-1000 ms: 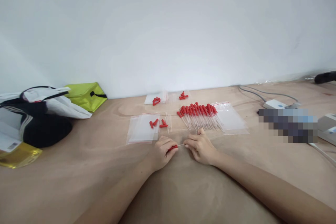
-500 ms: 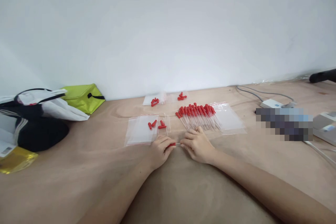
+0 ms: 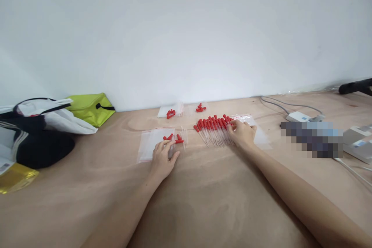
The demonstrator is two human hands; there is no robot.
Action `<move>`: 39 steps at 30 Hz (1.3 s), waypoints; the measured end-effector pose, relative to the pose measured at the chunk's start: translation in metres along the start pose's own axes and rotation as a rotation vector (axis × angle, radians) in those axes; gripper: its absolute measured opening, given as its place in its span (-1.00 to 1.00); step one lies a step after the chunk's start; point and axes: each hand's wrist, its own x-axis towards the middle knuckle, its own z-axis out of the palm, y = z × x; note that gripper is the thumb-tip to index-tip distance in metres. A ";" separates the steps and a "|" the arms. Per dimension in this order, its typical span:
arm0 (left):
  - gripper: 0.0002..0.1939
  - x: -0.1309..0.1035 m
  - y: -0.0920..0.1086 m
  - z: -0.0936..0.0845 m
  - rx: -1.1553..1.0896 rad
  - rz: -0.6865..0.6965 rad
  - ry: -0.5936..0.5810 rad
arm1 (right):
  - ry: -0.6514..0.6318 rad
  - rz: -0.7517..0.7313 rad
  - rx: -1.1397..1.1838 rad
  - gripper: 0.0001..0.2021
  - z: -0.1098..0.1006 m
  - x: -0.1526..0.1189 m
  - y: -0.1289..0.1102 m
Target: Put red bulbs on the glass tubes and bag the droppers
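My left hand (image 3: 163, 159) reaches over the edge of a stack of clear zip bags (image 3: 148, 145). Its thumb stands apart from the fingers, and the fingertips are beside a few loose red rubber bulbs (image 3: 179, 138). Thin clear tubes (image 3: 185, 137) lie just right of these bulbs. At the right end of a row of droppers (image 3: 213, 124) with red bulbs and thin clear stems, my right hand (image 3: 244, 134) pinches a dropper by its red bulb. The hand partly covers that end of the row and another clear bag (image 3: 261, 139).
Two more small groups of red bulbs (image 3: 171, 113) lie on bags near the wall. A lime-green bag (image 3: 90, 108), a dark cap (image 3: 43, 147) and a yellow packet (image 3: 19, 178) are at left. A white power strip (image 3: 300, 116) with grey cables lies at right.
My hands were together at the front, holding a red bulb and a thin tube. The left has moved left to the loose bulbs; the right has moved right and away to the dropper row.
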 end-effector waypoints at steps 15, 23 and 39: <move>-0.61 0.022 -0.003 0.005 0.267 -0.126 -0.098 | -0.052 -0.537 0.083 -0.83 0.012 -0.047 -0.056; -0.62 0.030 0.005 0.025 0.144 -0.049 -0.218 | -0.126 -0.522 0.079 -0.81 0.012 -0.053 -0.067; -0.90 0.035 0.021 0.024 -0.005 0.056 -0.144 | -0.442 -0.345 -0.092 -0.75 0.005 -0.065 -0.106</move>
